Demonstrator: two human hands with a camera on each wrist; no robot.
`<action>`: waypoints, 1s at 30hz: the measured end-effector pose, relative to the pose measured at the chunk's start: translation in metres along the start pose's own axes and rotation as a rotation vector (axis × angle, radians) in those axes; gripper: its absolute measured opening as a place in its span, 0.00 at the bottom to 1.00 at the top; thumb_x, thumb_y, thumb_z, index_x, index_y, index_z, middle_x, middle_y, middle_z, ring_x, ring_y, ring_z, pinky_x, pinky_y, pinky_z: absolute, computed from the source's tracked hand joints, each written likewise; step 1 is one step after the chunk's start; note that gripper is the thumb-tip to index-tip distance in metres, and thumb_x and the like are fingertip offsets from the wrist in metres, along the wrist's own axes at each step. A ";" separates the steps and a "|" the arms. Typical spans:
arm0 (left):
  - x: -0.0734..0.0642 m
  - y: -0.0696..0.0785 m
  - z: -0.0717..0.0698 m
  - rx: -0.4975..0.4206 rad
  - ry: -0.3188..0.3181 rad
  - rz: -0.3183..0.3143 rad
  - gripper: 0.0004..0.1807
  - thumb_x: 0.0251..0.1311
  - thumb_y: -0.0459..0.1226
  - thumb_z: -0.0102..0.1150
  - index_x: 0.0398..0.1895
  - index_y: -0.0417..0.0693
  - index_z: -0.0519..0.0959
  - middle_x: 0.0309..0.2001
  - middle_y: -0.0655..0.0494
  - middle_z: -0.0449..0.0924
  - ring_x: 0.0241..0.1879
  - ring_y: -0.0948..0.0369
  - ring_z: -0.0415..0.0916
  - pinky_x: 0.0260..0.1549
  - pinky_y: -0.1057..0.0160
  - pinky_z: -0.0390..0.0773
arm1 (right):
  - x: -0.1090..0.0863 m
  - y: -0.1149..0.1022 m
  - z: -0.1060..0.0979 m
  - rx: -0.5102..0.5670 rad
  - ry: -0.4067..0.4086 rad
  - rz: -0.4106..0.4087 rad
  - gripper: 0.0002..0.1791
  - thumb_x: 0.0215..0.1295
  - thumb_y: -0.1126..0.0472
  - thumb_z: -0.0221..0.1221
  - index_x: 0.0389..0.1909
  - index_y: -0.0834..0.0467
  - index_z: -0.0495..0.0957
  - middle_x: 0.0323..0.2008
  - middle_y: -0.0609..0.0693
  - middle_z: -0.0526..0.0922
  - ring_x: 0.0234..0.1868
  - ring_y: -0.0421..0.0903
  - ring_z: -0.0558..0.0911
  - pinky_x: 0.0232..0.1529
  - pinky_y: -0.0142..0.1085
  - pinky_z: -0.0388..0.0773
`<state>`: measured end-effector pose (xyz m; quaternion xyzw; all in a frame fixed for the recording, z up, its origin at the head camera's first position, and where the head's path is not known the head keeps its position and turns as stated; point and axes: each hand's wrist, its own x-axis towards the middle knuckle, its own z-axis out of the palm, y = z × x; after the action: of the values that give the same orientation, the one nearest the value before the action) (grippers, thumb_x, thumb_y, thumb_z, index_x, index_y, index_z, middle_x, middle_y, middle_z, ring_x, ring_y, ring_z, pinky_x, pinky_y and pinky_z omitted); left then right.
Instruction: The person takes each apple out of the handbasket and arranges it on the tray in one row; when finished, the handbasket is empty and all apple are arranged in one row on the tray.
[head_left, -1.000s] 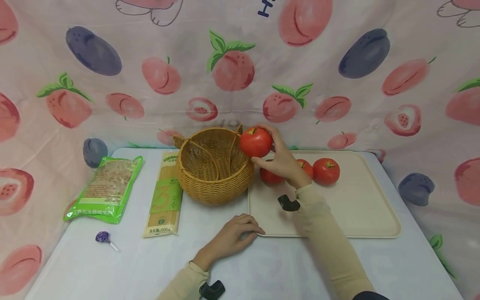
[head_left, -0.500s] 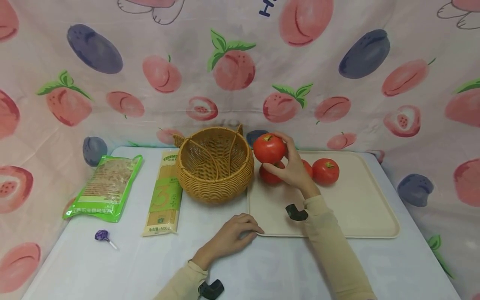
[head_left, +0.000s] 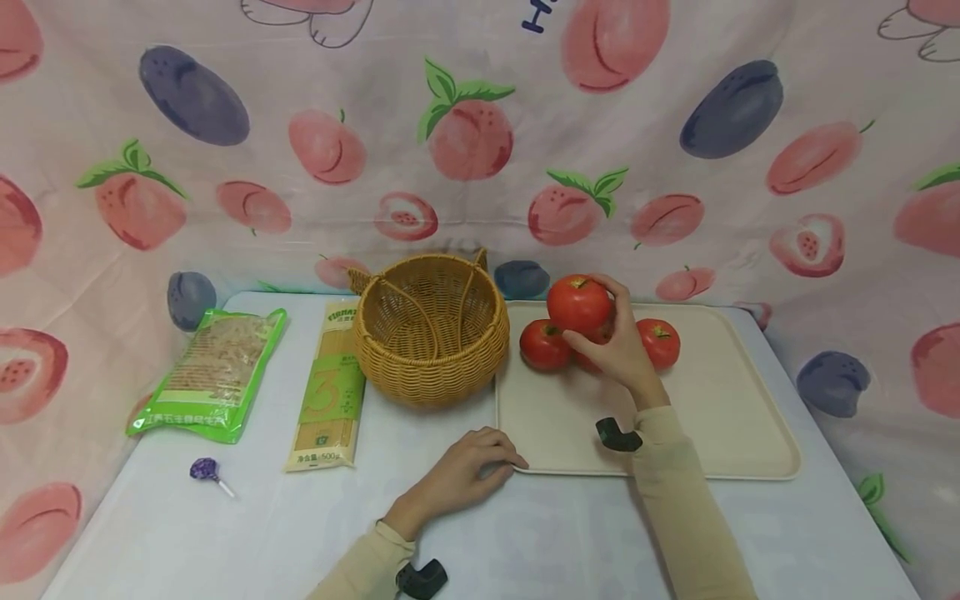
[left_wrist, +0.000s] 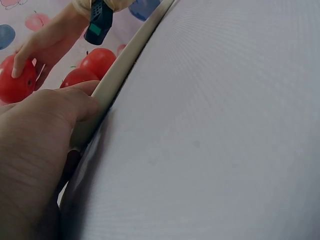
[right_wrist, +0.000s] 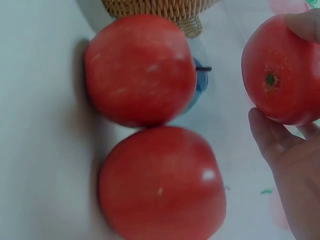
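Observation:
Between its thumb and fingers my right hand (head_left: 626,350) holds a red tomato (head_left: 577,302), raised above the tray (head_left: 720,417). In the right wrist view the held tomato (right_wrist: 280,70) shows its round end, apart from two tomatoes lying side by side. A left tomato (head_left: 544,346) and a right tomato (head_left: 662,345) sit on the tray; one between them is mostly hidden by the held tomato and my hand. At the tray's near left corner my left hand (head_left: 465,471) pinches the rim (left_wrist: 125,62), a finger over it and the thumb outside.
A wicker basket (head_left: 431,379) stands left of the tray, nothing visible inside it. Further left lie a pack of noodles (head_left: 326,400), a green-edged food bag (head_left: 213,375) and a purple lollipop (head_left: 204,469). A fruit-patterned cloth (head_left: 480,208) hangs behind the table.
My right hand has carried the tomato rightward from beside the basket's rim to over the tray's tomatoes, and slightly lower. The left hand stays at the tray corner.

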<state>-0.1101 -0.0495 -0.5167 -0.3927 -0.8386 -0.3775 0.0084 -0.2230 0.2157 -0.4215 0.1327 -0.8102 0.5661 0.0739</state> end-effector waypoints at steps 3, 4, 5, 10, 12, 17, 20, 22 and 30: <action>0.000 0.000 0.000 -0.004 -0.003 -0.006 0.10 0.63 0.38 0.57 0.43 0.62 0.82 0.40 0.71 0.77 0.47 0.72 0.71 0.51 0.66 0.70 | -0.002 0.009 -0.003 0.017 0.015 -0.007 0.48 0.51 0.62 0.69 0.67 0.38 0.51 0.65 0.44 0.60 0.65 0.47 0.64 0.62 0.55 0.65; 0.000 0.001 0.000 -0.003 -0.002 -0.006 0.10 0.63 0.38 0.57 0.43 0.62 0.82 0.40 0.71 0.77 0.47 0.72 0.71 0.51 0.66 0.70 | -0.003 0.010 -0.004 0.024 0.018 -0.005 0.48 0.51 0.62 0.69 0.67 0.38 0.51 0.65 0.44 0.60 0.65 0.47 0.65 0.62 0.54 0.65; 0.000 0.001 0.000 -0.005 -0.001 -0.006 0.10 0.63 0.38 0.57 0.43 0.62 0.83 0.40 0.71 0.77 0.47 0.71 0.71 0.50 0.66 0.70 | -0.004 0.010 -0.005 0.029 0.020 0.000 0.48 0.51 0.63 0.69 0.67 0.39 0.51 0.65 0.44 0.59 0.64 0.46 0.65 0.62 0.53 0.66; 0.000 0.000 0.000 0.000 0.008 0.002 0.10 0.63 0.38 0.57 0.43 0.62 0.83 0.40 0.70 0.77 0.47 0.71 0.71 0.50 0.66 0.70 | -0.010 0.002 -0.012 0.026 0.040 0.032 0.47 0.51 0.64 0.69 0.68 0.42 0.52 0.65 0.45 0.60 0.64 0.45 0.64 0.63 0.48 0.66; 0.000 0.000 0.000 0.005 0.010 0.009 0.10 0.63 0.37 0.57 0.43 0.62 0.83 0.40 0.70 0.77 0.47 0.71 0.71 0.50 0.66 0.70 | -0.013 -0.001 -0.015 0.025 0.045 0.040 0.48 0.52 0.65 0.68 0.68 0.44 0.51 0.66 0.46 0.59 0.65 0.45 0.64 0.63 0.46 0.66; 0.000 0.000 0.000 0.011 0.017 0.019 0.10 0.63 0.37 0.57 0.43 0.62 0.82 0.39 0.70 0.77 0.47 0.71 0.71 0.50 0.66 0.70 | -0.016 -0.003 -0.023 0.045 0.061 0.025 0.47 0.53 0.67 0.67 0.69 0.49 0.50 0.66 0.47 0.58 0.63 0.44 0.65 0.60 0.32 0.69; 0.000 -0.001 0.000 0.010 0.018 0.018 0.10 0.63 0.37 0.57 0.43 0.62 0.82 0.40 0.70 0.77 0.47 0.71 0.71 0.50 0.66 0.70 | -0.017 -0.003 -0.026 0.044 0.080 0.015 0.47 0.52 0.68 0.67 0.69 0.50 0.51 0.65 0.47 0.59 0.61 0.41 0.67 0.56 0.26 0.69; 0.000 -0.001 0.001 0.008 0.018 0.016 0.10 0.63 0.37 0.57 0.43 0.62 0.82 0.40 0.70 0.77 0.47 0.71 0.71 0.50 0.66 0.71 | -0.018 -0.003 -0.028 0.048 0.093 0.017 0.47 0.52 0.68 0.67 0.69 0.51 0.51 0.65 0.47 0.59 0.61 0.40 0.67 0.56 0.25 0.69; 0.000 0.000 0.000 -0.002 0.006 0.006 0.10 0.63 0.38 0.56 0.43 0.62 0.82 0.40 0.70 0.77 0.47 0.72 0.71 0.50 0.67 0.70 | -0.021 0.001 -0.034 0.057 0.150 0.021 0.47 0.52 0.69 0.66 0.69 0.51 0.52 0.65 0.45 0.59 0.61 0.39 0.66 0.57 0.22 0.67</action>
<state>-0.1100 -0.0495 -0.5166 -0.3942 -0.8370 -0.3794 0.0114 -0.2042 0.2508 -0.4161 0.0835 -0.7872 0.5982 0.1248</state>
